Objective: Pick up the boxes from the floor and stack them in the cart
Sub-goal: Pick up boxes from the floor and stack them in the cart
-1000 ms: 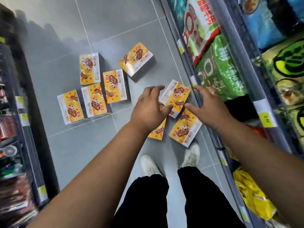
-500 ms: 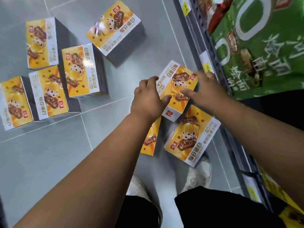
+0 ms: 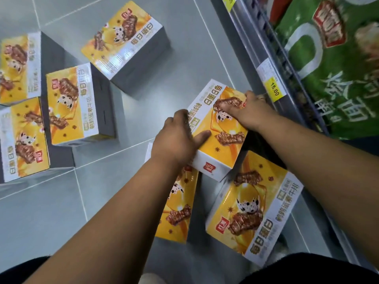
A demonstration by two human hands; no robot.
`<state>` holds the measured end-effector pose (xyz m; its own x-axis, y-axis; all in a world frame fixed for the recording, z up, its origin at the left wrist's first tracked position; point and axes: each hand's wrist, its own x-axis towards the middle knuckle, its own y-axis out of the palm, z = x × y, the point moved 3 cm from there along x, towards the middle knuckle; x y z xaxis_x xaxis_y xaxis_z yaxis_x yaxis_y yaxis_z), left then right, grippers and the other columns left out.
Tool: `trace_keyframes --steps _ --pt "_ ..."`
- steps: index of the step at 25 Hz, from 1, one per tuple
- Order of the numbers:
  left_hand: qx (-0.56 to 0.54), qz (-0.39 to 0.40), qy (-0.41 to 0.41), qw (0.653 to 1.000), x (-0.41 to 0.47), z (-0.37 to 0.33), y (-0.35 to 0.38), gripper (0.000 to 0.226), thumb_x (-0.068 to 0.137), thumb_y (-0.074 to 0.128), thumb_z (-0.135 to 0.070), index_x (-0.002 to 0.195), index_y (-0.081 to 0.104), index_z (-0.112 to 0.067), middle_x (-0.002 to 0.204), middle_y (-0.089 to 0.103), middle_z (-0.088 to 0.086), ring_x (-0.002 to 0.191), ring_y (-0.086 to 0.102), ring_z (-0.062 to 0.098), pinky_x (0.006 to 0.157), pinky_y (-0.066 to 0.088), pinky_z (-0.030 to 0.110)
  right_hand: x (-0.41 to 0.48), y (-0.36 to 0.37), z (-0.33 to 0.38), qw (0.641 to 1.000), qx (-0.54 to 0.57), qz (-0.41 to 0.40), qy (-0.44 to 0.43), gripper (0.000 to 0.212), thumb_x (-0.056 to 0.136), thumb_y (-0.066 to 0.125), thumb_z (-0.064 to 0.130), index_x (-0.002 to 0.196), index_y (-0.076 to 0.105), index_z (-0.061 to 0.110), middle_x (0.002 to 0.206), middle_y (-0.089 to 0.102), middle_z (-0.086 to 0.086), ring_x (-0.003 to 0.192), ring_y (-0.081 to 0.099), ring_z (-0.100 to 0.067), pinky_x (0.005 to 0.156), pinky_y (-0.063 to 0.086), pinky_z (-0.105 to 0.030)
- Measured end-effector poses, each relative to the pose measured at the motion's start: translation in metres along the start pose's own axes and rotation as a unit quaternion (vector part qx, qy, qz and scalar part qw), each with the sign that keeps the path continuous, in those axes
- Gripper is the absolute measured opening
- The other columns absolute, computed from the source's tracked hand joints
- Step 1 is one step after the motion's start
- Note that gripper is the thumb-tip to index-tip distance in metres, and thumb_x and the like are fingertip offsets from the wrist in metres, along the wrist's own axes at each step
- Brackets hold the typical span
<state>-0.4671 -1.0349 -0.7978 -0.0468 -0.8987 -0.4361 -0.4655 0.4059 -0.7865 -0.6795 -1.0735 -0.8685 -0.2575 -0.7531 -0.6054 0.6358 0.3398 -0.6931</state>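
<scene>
Both your hands grip one yellow box.
Your left hand curls over its near-left side, thumb on top; your right hand clasps its far corner. The box sits at the floor's right edge, beside the shelf, overlapping another box.

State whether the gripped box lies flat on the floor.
Not flat: the box overlaps two nearer boxes, held by left hand and right hand.

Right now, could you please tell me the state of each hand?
Left hand: closed on the left edge of the yellow snack box, thumb on top.
Right hand: closed on the same box's far right corner.
</scene>
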Motion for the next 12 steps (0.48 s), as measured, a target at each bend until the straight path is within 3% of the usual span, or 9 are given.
trace_keyframes --steps 8,12 --pt "0.016 0.007 0.009 1.0 -0.001 0.004 -0.022 0.077 0.076 0.073 -0.053 0.142 0.04 -0.032 0.132 0.049 0.002 0.118 0.05 0.023 0.094 0.04 0.032 -0.02 0.005 0.007 0.997 0.06 -0.031 0.024 0.111 0.056 0.062 0.085 0.143 0.033 0.022 0.146 0.03 -0.016 0.121 0.049 -0.038 0.097 0.046 -0.047" --pt "0.016 0.007 0.014 1.0 -0.019 0.009 -0.066 0.08 0.073 0.078 -0.05 0.142 0.041 -0.034 0.131 0.049 0.001 0.119 0.049 0.022 0.094 0.037 0.028 -0.06 -0.014 0.039 0.995 0.077 -0.057 0.017 0.107 0.058 0.069 0.079 0.141 0.033 0.021 0.141 0.032 -0.015 0.119 0.05 -0.035 0.091 0.045 -0.039"
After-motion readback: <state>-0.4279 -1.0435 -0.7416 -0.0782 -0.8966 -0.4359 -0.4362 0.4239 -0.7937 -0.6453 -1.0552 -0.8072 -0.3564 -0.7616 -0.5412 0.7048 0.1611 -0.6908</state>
